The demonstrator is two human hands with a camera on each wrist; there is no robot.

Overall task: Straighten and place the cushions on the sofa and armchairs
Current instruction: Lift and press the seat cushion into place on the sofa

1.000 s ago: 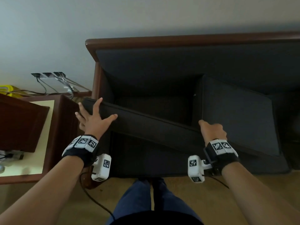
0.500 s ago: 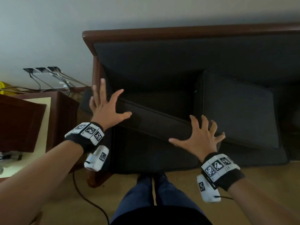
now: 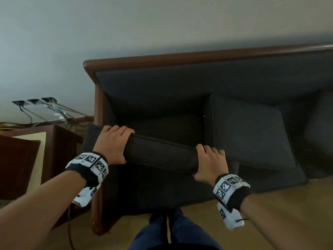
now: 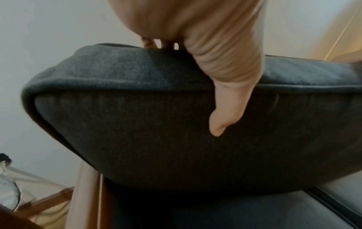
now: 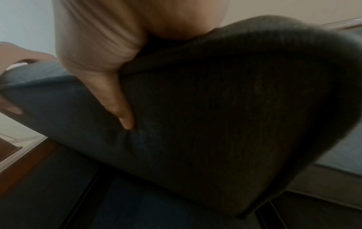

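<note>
the dark grey sofa (image 3: 180,83) with its wooden frame stands against the wall. a dark seat cushion (image 3: 162,154) is raised on edge over the sofa's left seat, beside a flat square cushion (image 3: 250,130). left hand (image 3: 111,143) and right hand (image 3: 210,163) each curl over its upper edge, thumbs pressed into the near face.

- Head view: dim, soft, even light; pale wall (image 3: 126,33) brightest, dark sofa (image 3: 180,83) loses detail in shadow.
- Wide-angle bend at edges; slight softness overall.
- Left wrist view: cushion (image 4: 156,131) weave readable, palm blurred close up.
- Right wrist view: darker, motion-smeared, murky toward the bottom.
</note>
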